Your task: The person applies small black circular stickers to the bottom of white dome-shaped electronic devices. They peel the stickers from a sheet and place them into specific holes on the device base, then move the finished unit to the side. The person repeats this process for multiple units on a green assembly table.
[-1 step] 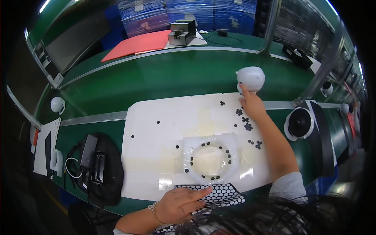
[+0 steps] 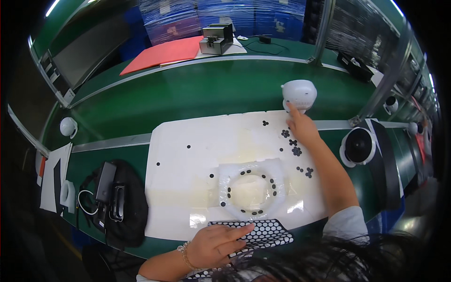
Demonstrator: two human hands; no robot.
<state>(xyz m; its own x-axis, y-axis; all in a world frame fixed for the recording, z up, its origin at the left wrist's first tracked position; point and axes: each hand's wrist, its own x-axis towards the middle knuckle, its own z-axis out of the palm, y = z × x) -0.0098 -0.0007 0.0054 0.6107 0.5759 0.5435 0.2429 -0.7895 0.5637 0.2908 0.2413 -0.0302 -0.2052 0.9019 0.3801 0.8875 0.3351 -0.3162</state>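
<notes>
On glossy white mat (image 2: 188,155) — right hand (image 2: 303,129) against smooth round white housing (image 2: 299,94).

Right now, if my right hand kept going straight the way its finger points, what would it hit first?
The right hand points away from you at the white dome-shaped device. Its fingertip looks already on or just short of the shell; depth is unclear.

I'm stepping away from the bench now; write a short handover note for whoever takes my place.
Left hand: flat on the black sheet of white dots at the near edge, holding nothing.
Right hand: stretched out, fingertip touching the white dome housing at the far edge of the white mat.
Clear ring mid-mat carries black dots most of the way round.
Loose black pads lie beside the right hand.
Housing not yet picked up.
</notes>
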